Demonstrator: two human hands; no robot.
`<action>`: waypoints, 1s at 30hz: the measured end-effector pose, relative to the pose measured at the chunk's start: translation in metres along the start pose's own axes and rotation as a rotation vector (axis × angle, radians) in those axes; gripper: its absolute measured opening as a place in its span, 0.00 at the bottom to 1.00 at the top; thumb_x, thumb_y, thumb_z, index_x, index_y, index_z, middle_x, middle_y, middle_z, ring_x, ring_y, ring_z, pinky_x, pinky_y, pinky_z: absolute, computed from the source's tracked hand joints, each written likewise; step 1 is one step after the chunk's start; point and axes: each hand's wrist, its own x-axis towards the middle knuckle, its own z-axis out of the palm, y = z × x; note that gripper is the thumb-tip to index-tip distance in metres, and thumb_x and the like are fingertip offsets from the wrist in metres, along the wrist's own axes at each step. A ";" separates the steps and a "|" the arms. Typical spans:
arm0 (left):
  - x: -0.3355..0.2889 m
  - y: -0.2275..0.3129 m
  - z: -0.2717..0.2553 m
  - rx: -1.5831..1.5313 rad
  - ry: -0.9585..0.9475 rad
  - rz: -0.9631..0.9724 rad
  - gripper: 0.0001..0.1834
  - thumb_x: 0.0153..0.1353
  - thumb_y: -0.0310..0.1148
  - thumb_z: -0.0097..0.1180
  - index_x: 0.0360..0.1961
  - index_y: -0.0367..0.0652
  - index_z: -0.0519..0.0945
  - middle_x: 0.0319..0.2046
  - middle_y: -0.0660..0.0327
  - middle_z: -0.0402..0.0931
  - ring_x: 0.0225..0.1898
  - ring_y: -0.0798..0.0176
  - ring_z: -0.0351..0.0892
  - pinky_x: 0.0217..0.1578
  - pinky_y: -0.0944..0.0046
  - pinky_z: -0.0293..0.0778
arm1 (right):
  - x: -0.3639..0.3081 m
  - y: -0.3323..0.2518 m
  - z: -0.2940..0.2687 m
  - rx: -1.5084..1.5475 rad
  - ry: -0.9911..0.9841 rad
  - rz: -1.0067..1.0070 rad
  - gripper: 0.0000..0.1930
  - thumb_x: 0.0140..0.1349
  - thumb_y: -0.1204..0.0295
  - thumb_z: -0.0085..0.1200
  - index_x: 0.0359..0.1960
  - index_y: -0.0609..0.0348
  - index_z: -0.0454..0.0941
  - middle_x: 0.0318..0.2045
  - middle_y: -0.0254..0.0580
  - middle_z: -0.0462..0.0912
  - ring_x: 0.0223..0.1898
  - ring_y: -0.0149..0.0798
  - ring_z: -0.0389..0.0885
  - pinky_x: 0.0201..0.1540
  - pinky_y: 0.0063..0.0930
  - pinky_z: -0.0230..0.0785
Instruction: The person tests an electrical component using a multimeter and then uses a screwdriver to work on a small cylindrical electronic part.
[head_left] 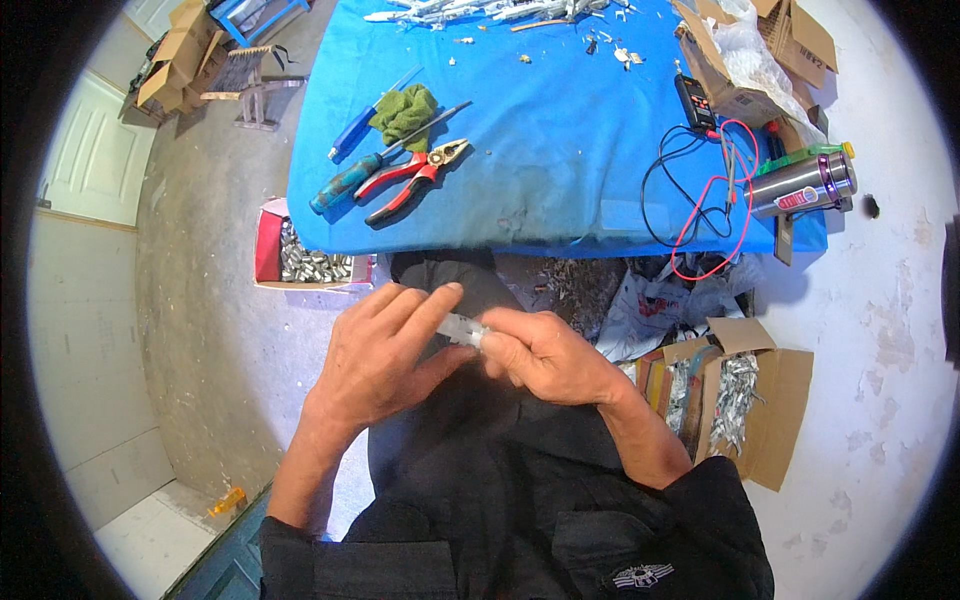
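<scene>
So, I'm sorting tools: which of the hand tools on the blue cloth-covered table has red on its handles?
The metal pliers with red-and-black handles. The thick-handled screwdriver has a mostly teal grip, and the slim blue-handled tool is blue.

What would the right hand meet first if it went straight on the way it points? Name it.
Most likely the left hand, just past the whitish piece the right hand pinches; exact depth is unclear.

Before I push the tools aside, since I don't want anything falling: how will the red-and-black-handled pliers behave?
The pliers probably won't roll, lying with handles spread. The metal head suggests they're stiff and fairly heavy. They may drag the blue cloth beneath.
</scene>
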 end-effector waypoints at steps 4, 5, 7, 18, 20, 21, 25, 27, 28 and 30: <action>-0.007 -0.006 0.006 0.089 0.011 0.063 0.25 0.49 0.41 0.76 0.45 0.43 0.80 0.28 0.63 0.73 0.31 0.58 0.76 0.29 0.58 0.73 | -0.001 0.002 0.002 -0.059 -0.014 -0.128 0.13 0.69 0.71 0.55 0.51 0.64 0.78 0.35 0.51 0.85 0.37 0.45 0.86 0.40 0.37 0.75; -0.008 -0.008 0.006 0.099 0.008 0.059 0.23 0.50 0.42 0.76 0.42 0.44 0.80 0.27 0.63 0.73 0.30 0.58 0.76 0.28 0.58 0.73 | -0.002 0.005 0.003 -0.102 0.002 -0.222 0.14 0.68 0.71 0.56 0.52 0.64 0.77 0.38 0.52 0.85 0.39 0.47 0.87 0.41 0.38 0.75; -0.011 -0.011 0.008 0.118 0.003 0.051 0.21 0.50 0.44 0.75 0.37 0.44 0.79 0.25 0.63 0.72 0.29 0.59 0.76 0.27 0.58 0.72 | 0.000 0.007 0.005 -0.177 0.026 -0.231 0.16 0.67 0.71 0.58 0.54 0.64 0.77 0.41 0.56 0.85 0.42 0.54 0.86 0.43 0.41 0.75; -0.024 -0.022 0.018 0.195 0.026 0.036 0.21 0.59 0.48 0.70 0.27 0.45 0.75 0.17 0.61 0.70 0.19 0.57 0.74 0.21 0.56 0.67 | 0.004 0.016 0.018 -0.257 0.257 -0.254 0.14 0.70 0.71 0.56 0.53 0.64 0.76 0.40 0.57 0.84 0.42 0.57 0.84 0.43 0.43 0.75; -0.028 -0.023 0.017 0.203 0.049 -0.028 0.22 0.60 0.47 0.70 0.23 0.45 0.72 0.15 0.60 0.70 0.18 0.56 0.74 0.19 0.55 0.67 | 0.007 0.017 0.013 -0.203 0.486 -0.172 0.12 0.72 0.71 0.53 0.52 0.64 0.76 0.35 0.51 0.84 0.36 0.48 0.84 0.39 0.40 0.74; -0.031 -0.027 0.015 0.187 0.075 -0.086 0.24 0.60 0.47 0.69 0.20 0.45 0.71 0.14 0.59 0.71 0.18 0.55 0.76 0.18 0.55 0.68 | 0.009 0.026 -0.007 -0.004 0.591 -0.045 0.11 0.74 0.70 0.49 0.51 0.63 0.76 0.30 0.36 0.79 0.29 0.31 0.75 0.33 0.29 0.69; -0.051 -0.031 0.020 0.028 0.084 -0.250 0.19 0.61 0.43 0.69 0.27 0.40 0.76 0.17 0.54 0.75 0.19 0.53 0.78 0.20 0.57 0.69 | -0.007 0.026 -0.017 0.293 0.419 -0.028 0.14 0.76 0.69 0.51 0.58 0.61 0.75 0.30 0.27 0.76 0.26 0.19 0.68 0.27 0.16 0.63; -0.046 -0.025 0.026 -0.197 0.088 -0.380 0.15 0.61 0.37 0.70 0.37 0.36 0.80 0.19 0.55 0.77 0.19 0.61 0.77 0.22 0.62 0.70 | -0.003 0.025 -0.010 0.403 0.337 -0.049 0.17 0.75 0.69 0.52 0.61 0.62 0.72 0.33 0.30 0.77 0.28 0.20 0.72 0.28 0.15 0.66; -0.043 -0.023 0.031 -0.293 0.123 -0.437 0.14 0.62 0.35 0.69 0.38 0.36 0.80 0.20 0.58 0.77 0.20 0.65 0.77 0.23 0.64 0.69 | -0.002 0.028 -0.010 0.473 0.329 -0.072 0.17 0.75 0.69 0.52 0.61 0.63 0.72 0.33 0.31 0.77 0.28 0.21 0.72 0.28 0.15 0.66; -0.039 -0.025 0.040 -0.476 0.178 -0.550 0.12 0.62 0.32 0.68 0.40 0.36 0.81 0.21 0.63 0.77 0.22 0.71 0.75 0.24 0.67 0.69 | 0.001 0.032 -0.007 0.631 0.313 -0.124 0.18 0.74 0.70 0.52 0.62 0.65 0.71 0.34 0.33 0.77 0.30 0.22 0.73 0.29 0.16 0.67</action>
